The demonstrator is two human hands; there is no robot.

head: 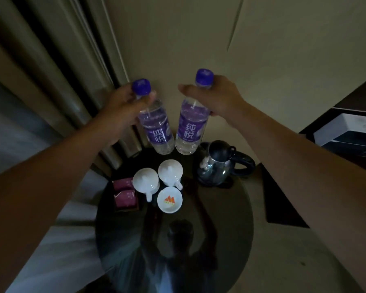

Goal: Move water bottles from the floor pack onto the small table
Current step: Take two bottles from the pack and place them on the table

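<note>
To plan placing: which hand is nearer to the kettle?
Right. The right hand holds its bottle just above and left of the kettle; the left hand is farther left.

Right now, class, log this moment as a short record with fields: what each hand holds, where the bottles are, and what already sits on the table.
left hand: grips left bottle near the neck, purple cap on
right hand: grips right bottle near the neck, purple cap on
bottle position: both side by side, above the far edge of the table; contact unclear
table: round, dark, glossy
on table: two lidded white cups, small white dish, kettle, tray of pink sachets
floor pack: not in view
</note>
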